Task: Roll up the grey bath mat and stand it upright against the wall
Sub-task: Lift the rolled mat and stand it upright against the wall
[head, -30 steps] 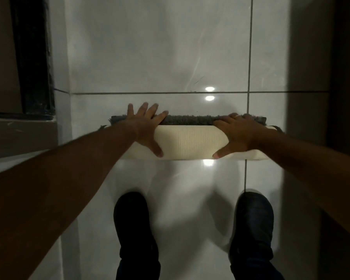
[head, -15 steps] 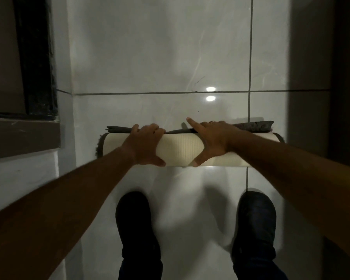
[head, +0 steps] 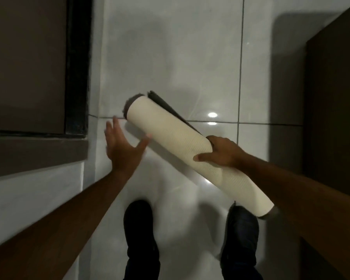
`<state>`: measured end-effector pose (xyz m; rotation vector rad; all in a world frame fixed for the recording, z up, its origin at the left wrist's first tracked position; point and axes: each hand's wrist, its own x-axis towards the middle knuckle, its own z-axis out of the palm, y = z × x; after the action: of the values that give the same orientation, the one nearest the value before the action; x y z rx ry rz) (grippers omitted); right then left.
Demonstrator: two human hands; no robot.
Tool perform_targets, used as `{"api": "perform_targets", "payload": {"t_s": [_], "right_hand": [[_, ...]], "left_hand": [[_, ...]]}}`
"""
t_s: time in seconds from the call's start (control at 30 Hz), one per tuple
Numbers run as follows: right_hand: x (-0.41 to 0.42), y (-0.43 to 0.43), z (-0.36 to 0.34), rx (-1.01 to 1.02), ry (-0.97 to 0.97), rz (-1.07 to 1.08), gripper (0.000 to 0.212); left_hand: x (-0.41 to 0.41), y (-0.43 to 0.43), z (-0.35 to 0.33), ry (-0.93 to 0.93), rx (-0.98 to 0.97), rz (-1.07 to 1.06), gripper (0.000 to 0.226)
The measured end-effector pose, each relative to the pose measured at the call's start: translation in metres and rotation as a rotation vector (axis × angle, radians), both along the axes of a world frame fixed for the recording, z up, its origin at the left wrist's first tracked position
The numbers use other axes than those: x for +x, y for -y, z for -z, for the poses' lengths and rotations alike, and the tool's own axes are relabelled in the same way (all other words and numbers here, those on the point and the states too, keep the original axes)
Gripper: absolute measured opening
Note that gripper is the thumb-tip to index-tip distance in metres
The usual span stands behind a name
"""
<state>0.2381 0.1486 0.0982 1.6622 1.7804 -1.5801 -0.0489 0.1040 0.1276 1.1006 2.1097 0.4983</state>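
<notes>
The bath mat (head: 170,134) is a tight roll with its cream backing outward and grey pile showing at the upper-left end. It hangs in the air, slanting from upper left down to lower right above the floor. My right hand (head: 220,153) is closed around its middle. My left hand (head: 122,146) is open, fingers spread, just left of the roll, its thumb tip near the backing; whether it touches I cannot tell. The lower-right end is partly hidden behind my right forearm.
Glossy white floor tiles (head: 170,57) stretch ahead. A dark-framed brown panel (head: 28,63) and a brown ledge over a white wall (head: 28,190) run along the left. A dark brown surface (head: 335,118) stands on the right. My two dark shoes (head: 139,235) are below.
The roll has left the floor and swung from level to slanted, carried by my right hand. My left hand has let go and opened beside it.
</notes>
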Motion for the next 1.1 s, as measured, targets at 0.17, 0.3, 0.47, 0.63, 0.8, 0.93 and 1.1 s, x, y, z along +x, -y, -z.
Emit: {"api": "perform_targets", "payload": {"t_s": [0.17, 0.3, 0.47, 0.63, 0.8, 0.93, 1.1], "right_hand": [[0.017, -0.081, -0.101, -0.031, -0.197, 0.294, 0.065], [0.027, -0.156, -0.193, -0.104, -0.467, 0.303, 0.045], [0.018, -0.261, -0.269, -0.123, -0.577, 0.155, 0.057], [-0.013, -0.391, -0.312, -0.079, -0.57, 0.226, 0.091], [-0.063, -0.546, -0.374, 0.123, -0.644, 0.252, 0.106], [-0.079, -0.625, -0.378, 0.167, -0.68, 0.237, 0.103], [-0.082, -0.739, -0.366, 0.12, -0.722, 0.268, 0.075]], "left_hand": [[0.035, -0.101, -0.098, 0.803, -0.369, -0.269, 0.113], [0.065, -0.202, -0.181, 1.07, -0.151, -0.148, 0.089], [0.051, -0.309, -0.261, 1.094, 0.063, -0.023, 0.094], [0.029, -0.406, -0.282, 1.078, 0.186, -0.1, 0.103], [0.011, -0.511, -0.284, 1.045, 0.196, 0.051, 0.082], [0.005, -0.582, -0.29, 1.02, 0.199, 0.182, 0.075], [-0.002, -0.688, -0.29, 0.983, 0.196, 0.142, 0.072]]}}
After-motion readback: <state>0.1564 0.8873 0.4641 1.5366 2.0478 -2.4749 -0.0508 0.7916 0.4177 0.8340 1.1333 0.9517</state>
